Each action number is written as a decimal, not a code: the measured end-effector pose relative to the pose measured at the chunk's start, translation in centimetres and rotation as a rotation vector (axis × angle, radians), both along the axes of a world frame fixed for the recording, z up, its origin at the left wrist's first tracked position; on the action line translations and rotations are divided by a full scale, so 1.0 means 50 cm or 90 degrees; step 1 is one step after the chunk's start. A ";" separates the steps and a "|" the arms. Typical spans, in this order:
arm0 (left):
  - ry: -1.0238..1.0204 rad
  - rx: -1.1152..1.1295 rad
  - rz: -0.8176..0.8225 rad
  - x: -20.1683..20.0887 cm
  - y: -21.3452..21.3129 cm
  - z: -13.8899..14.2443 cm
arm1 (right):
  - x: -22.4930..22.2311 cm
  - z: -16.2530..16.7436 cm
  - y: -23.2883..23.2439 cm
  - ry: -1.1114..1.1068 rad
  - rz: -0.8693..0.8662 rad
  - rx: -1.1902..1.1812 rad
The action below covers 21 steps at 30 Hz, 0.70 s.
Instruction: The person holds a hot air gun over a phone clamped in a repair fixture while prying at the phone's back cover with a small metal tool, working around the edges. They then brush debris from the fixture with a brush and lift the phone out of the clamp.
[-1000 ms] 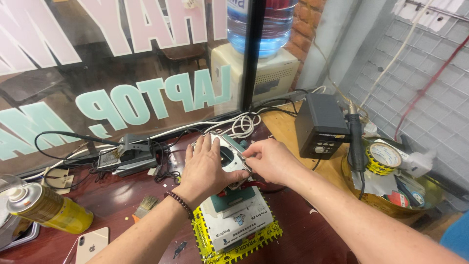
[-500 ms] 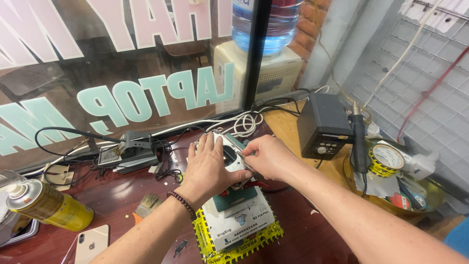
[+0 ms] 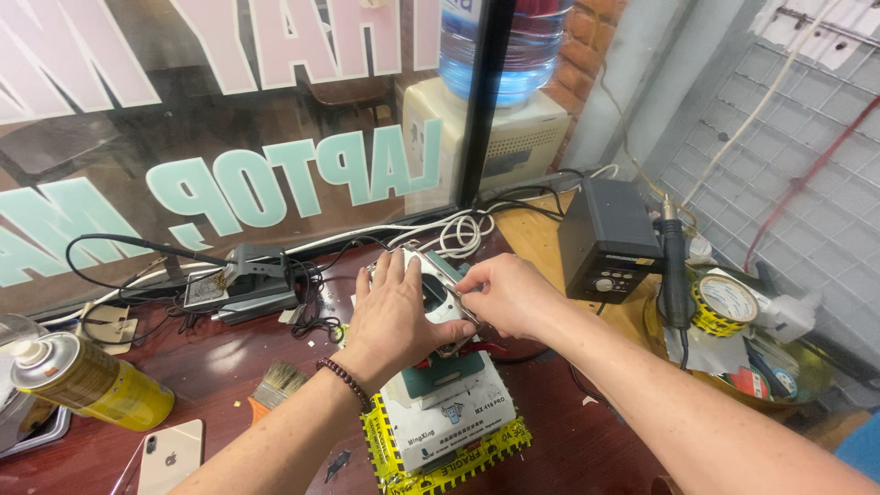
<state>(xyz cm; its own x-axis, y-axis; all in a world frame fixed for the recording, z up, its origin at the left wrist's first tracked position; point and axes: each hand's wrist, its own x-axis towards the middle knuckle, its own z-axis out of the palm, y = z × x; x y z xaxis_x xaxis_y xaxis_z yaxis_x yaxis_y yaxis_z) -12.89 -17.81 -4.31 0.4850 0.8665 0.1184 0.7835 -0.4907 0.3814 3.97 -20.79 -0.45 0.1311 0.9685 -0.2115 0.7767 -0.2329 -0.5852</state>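
- Silver phone frame (image 3: 431, 291) on a yellow-edged block (image 3: 446, 424), red table (image 3: 229, 357).
- Left hand (image 3: 394, 316) flat, open, pressing frame.
- Right hand (image 3: 504, 293) pinching a thin tool.

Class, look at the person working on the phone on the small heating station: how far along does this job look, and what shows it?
Done: the phone already lies on the yellow-edged heating station. In hand: the left hand presses flat on it while the right hand pinches a thin tool at its edge. Left: whether the phone has come apart is hidden under the hands. The brush and spray can lie untouched.
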 end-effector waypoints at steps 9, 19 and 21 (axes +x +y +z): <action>-0.022 0.025 0.003 -0.001 0.003 -0.011 | 0.000 0.002 -0.010 0.016 -0.003 -0.009; -0.040 0.045 -0.018 -0.002 0.002 -0.009 | 0.003 0.005 -0.016 0.025 -0.032 -0.027; -0.024 0.012 -0.009 -0.003 0.001 -0.006 | 0.007 0.003 -0.022 0.024 -0.059 -0.033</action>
<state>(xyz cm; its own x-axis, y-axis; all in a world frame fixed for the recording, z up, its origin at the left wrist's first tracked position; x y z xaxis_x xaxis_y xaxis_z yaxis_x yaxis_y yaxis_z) -13.01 -17.74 -4.63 0.4926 0.8565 0.1539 0.7611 -0.5098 0.4011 4.34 -21.89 -0.30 0.2103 0.9405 -0.2670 0.7281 -0.3329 -0.5992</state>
